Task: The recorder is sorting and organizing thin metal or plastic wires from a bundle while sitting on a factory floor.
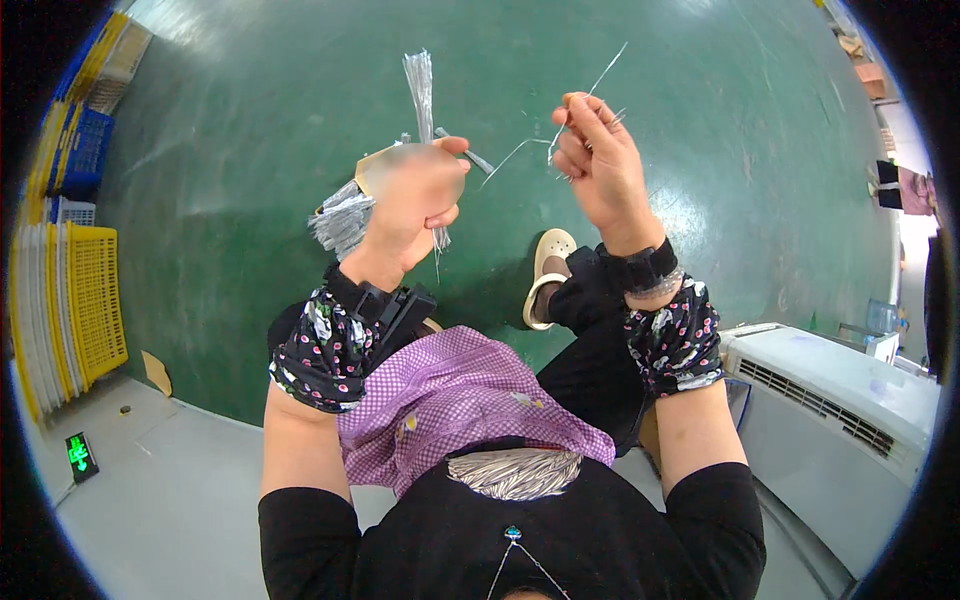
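Down in the corner of the floor, far below and to the left of the person's fingers, a small dark rectangular sign point(80, 455) glows with a green arrow and figure. A flat brown scrap of cardboard point(156, 373) lies on the pale floor edge near it. Yellow crates point(95, 300) and a blue crate point(85, 150) stand stacked well to the left of the hands. A white air cooler point(830, 390) with a slotted grille sits low on the right.

The left hand point(410, 205) is raised in front of the body, wrist bent back, fingers point(445, 215) curled tight around a bundle of thin silvery wire ties point(422, 90) and a tan card point(372, 165) behind them. The bundle's long axis runs nearly straight up and away from the fist, with a short tail showing below the fingers; a second frayed tuft point(340, 222) splays out to the left of the palm.

The right hand point(600, 165) is held up at the same height, a little apart from the left, with thumb and fingertips point(580, 105) pinched narrow on a few single wire strands point(560, 140). One strand points up and to the right past the fingertips; another trails down-left toward the other hand.

Both forearms wear dark flowered sleeve covers point(330, 350), over a purple checked apron point(450, 400).
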Demonstrator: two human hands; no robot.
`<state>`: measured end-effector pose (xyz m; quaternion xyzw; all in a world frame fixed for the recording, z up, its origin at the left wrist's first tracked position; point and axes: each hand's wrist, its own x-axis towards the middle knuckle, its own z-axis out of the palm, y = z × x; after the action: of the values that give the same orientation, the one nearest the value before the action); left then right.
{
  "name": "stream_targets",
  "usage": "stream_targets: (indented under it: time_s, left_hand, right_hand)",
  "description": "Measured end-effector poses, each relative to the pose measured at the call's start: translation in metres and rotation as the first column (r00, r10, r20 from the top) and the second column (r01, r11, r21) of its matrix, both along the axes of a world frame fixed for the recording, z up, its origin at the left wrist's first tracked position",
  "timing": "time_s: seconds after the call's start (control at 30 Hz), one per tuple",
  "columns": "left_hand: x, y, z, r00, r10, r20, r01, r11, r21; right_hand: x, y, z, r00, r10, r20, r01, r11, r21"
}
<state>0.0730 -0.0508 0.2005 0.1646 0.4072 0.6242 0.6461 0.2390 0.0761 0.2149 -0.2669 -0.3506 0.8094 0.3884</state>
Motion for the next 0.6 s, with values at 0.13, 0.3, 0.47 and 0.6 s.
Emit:
stream_targets:
  time_s: [0.13,0.3,0.47,0.6]
  left_hand:
    - [0.009,0.004,0.017,0.995,-0.077,0.061,0.081,0.995,-0.065]
    - [0.010,0.001,0.014,0.958,-0.228,-0.172,0.219,0.973,-0.073]
    - [0.004,0.003,0.006,0.910,-0.155,-0.385,0.168,0.986,0.001]
    - [0.002,0.005,0.009,0.852,-0.068,-0.519,0.105,0.993,0.043]
  right_hand:
    - [-0.004,-0.006,0.002,0.998,0.066,-0.017,-0.066,0.998,-0.006]
    - [-0.007,-0.008,0.005,0.997,0.078,-0.008,-0.077,0.996,0.035]
    - [-0.004,-0.007,0.002,0.977,0.149,0.151,-0.163,0.983,0.085]
    - [-0.006,-0.012,0.000,0.893,0.147,0.426,-0.266,0.934,0.237]
